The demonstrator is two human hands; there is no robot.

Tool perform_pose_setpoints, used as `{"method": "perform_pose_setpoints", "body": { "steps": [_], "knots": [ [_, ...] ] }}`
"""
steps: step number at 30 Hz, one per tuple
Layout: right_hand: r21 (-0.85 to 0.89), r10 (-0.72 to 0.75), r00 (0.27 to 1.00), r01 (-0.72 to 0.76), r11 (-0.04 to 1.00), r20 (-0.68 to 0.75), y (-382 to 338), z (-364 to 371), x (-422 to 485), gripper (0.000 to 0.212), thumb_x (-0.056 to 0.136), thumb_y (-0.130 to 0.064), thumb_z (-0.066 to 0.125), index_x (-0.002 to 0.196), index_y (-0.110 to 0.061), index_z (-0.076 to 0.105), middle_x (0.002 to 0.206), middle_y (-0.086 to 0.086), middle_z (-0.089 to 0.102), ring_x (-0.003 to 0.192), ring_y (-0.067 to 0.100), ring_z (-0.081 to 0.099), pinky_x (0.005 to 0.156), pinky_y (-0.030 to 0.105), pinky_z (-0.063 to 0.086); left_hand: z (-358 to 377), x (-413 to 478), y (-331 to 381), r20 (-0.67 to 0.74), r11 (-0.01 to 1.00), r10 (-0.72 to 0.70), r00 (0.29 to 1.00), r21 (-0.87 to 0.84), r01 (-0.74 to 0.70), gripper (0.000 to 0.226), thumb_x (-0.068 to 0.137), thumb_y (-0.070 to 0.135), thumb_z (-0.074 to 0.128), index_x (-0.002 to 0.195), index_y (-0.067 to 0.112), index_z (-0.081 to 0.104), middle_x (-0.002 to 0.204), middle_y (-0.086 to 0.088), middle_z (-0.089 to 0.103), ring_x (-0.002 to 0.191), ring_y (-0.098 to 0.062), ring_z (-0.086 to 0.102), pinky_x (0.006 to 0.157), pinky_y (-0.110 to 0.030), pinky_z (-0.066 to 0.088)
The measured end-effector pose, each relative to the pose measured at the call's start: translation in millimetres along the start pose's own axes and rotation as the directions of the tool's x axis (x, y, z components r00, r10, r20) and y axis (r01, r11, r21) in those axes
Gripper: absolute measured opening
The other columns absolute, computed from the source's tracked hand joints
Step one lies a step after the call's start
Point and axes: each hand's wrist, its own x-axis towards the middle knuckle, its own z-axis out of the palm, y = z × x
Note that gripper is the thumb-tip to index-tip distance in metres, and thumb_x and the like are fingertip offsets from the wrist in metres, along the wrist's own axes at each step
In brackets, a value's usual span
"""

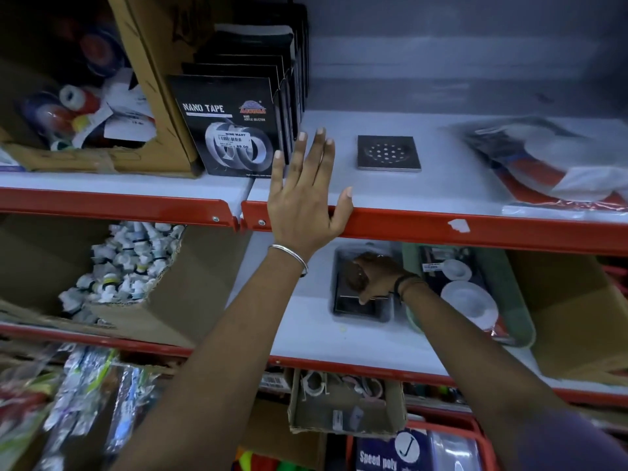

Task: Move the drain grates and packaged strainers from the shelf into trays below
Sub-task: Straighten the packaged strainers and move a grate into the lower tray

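Observation:
A square metal drain grate (388,153) with round holes lies flat on the upper shelf (441,195). My left hand (304,195) is raised over the shelf's red front edge, fingers spread, a short way left of that grate and holding nothing. One shelf down, my right hand (372,275) reaches into a grey tray (339,260) and rests on a dark square grate (356,305) lying there; its fingers curl on the grate's edge. A green tray (520,300) beside it holds white packaged strainers (470,302).
Black Nano Tape packs (231,127) stand left of my left hand. A clear bag with red and white goods (557,164) lies at the upper right. Cardboard boxes of tape rolls (78,107) and white fittings (125,263) fill the left side.

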Motion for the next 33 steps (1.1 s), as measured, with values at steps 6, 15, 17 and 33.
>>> {"method": "perform_pose_setpoints", "body": {
  "steps": [6, 15, 17, 33],
  "knots": [
    [-0.045, 0.043, 0.997, -0.041, 0.998, 0.057, 9, 31, 29, 0.097, 0.059, -0.044, 0.081, 0.141, -0.016, 0.036, 0.144, 0.010, 0.045, 0.128, 0.030, 0.047, 0.103, 0.035, 0.042, 3, 0, -2, -0.032, 1.000, 0.015, 0.999, 0.018, -0.014, 0.065, 0.086, 0.044, 0.037, 0.141, 0.011, 0.044, 0.149, -0.006, 0.044, 0.140, -0.026, 0.038, 0.118, -0.042, 0.013],
    [0.217, -0.112, 0.992, 0.097, 0.971, 0.058, -15, -43, -85, 0.073, 0.074, -0.045, 0.074, 0.135, -0.018, 0.044, 0.135, 0.000, 0.052, 0.119, 0.023, 0.053, 0.101, 0.038, 0.045, -3, 0, -1, 0.062, 1.000, -0.011, 0.998, 0.013, 0.010, 0.065, 0.086, 0.043, 0.038, 0.143, 0.013, 0.040, 0.151, -0.006, 0.041, 0.142, -0.026, 0.035, 0.119, -0.039, 0.004],
    [0.307, -0.192, 0.961, 0.125, 0.943, 0.200, -27, -83, -143, 0.074, 0.076, -0.040, 0.074, 0.138, -0.023, 0.039, 0.133, -0.006, 0.053, 0.117, 0.014, 0.054, 0.099, 0.030, 0.046, -6, 0, 1, 0.096, 1.000, -0.024, 0.995, 0.012, 0.023, 0.064, 0.086, 0.043, 0.038, 0.144, 0.015, 0.040, 0.151, -0.004, 0.040, 0.142, -0.024, 0.033, 0.118, -0.044, 0.010],
    [0.006, 0.041, 0.997, -0.041, 0.999, -0.070, 3, -241, -53, 0.113, 0.065, -0.058, 0.075, 0.151, -0.023, 0.010, 0.160, -0.002, 0.012, 0.146, 0.020, 0.016, 0.120, 0.041, 0.016, -14, 3, 1, 0.190, 0.999, -0.033, 0.981, -0.023, 0.038, 0.067, 0.085, 0.044, 0.033, 0.143, 0.012, 0.039, 0.150, -0.006, 0.041, 0.141, -0.025, 0.036, 0.115, -0.043, 0.014]
  ]
}}
